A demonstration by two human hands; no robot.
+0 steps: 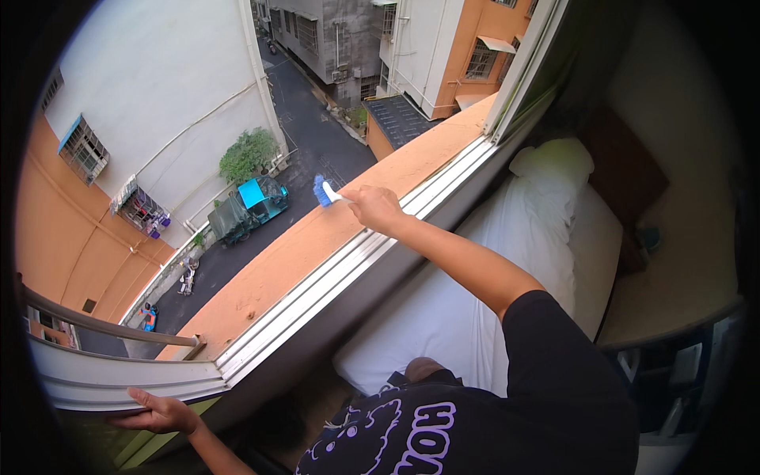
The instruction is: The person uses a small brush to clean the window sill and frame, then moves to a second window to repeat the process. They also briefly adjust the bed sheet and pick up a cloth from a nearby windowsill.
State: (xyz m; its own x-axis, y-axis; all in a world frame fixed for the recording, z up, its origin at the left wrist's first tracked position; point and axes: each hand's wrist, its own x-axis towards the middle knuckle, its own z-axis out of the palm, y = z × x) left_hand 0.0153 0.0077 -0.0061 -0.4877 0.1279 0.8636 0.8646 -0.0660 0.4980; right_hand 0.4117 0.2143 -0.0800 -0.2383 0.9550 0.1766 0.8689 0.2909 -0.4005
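My right hand point(380, 209) grips the white handle of a brush with blue bristles point(320, 191). It reaches out over the window's lower track point(332, 267), and the brush is above the orange outer ledge point(291, 243). I cannot tell whether the bristles touch the ledge. At the lower left my left hand point(155, 412) holds the edge of the white window frame point(130, 385), its thumb on the near side and the other fingers partly hidden. The track runs diagonally between the two hands, with several parallel grooves.
Behind the sill stands a bed with white bedding point(439, 309). A metal bar point(119, 323) crosses outside the left frame. Far below lie a street point(314, 130), a blue three-wheeled vehicle point(255, 205) and parked scooters point(188, 276). Another white frame upright point(522, 68) rises at right.
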